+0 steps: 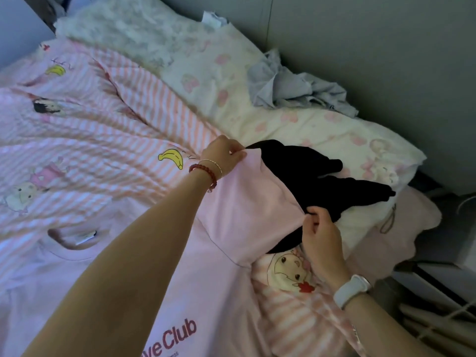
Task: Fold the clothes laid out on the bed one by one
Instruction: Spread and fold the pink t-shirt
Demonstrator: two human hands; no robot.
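Pink T-shirt [231, 253] spread flat mid-bed, sleeve toward the wall-side edge. Left hand [224, 153] and right hand [322, 233] each pinching the sleeve hem. Light, limp, probably creasing easily; best gripped at hem corners.

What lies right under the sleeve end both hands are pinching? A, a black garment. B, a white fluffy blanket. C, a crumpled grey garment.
A: the left hand and right hand pinch the pink T-shirt sleeve hem, which overlaps the black garment.
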